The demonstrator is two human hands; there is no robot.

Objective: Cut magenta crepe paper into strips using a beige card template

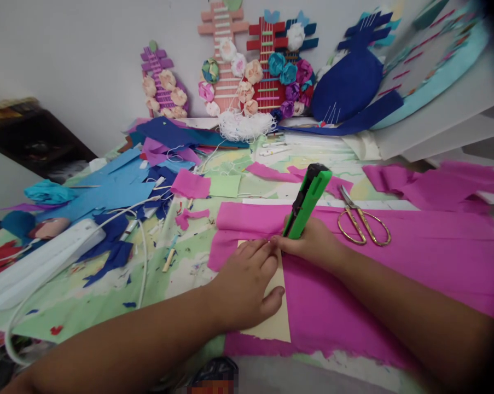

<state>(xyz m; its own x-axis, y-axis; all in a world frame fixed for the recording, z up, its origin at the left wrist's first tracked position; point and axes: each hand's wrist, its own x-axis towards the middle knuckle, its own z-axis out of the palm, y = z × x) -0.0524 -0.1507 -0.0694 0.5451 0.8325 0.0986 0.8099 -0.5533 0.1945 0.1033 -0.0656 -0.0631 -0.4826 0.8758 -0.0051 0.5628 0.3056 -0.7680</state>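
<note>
My left hand (250, 282) lies flat, fingers spread, on a cream piece of card (267, 328) that rests on a wide sheet of magenta cloth or crepe paper (332, 312). Wrapped in my right hand (312, 243) is a green and black utility knife (308, 202), held upright at the card's far right corner. Its lower tip is hidden behind my fingers. Gold-handled scissors (364, 221) lie partly open on the magenta sheet, just beyond my right forearm.
A white power strip (45, 262) with a looping cable lies at left beside blue scraps (115, 180). Decorated lute-shaped crafts (267, 65) lean against the wall, a white string heap (247, 125) before them. Magenta scraps (439, 186) lie at right.
</note>
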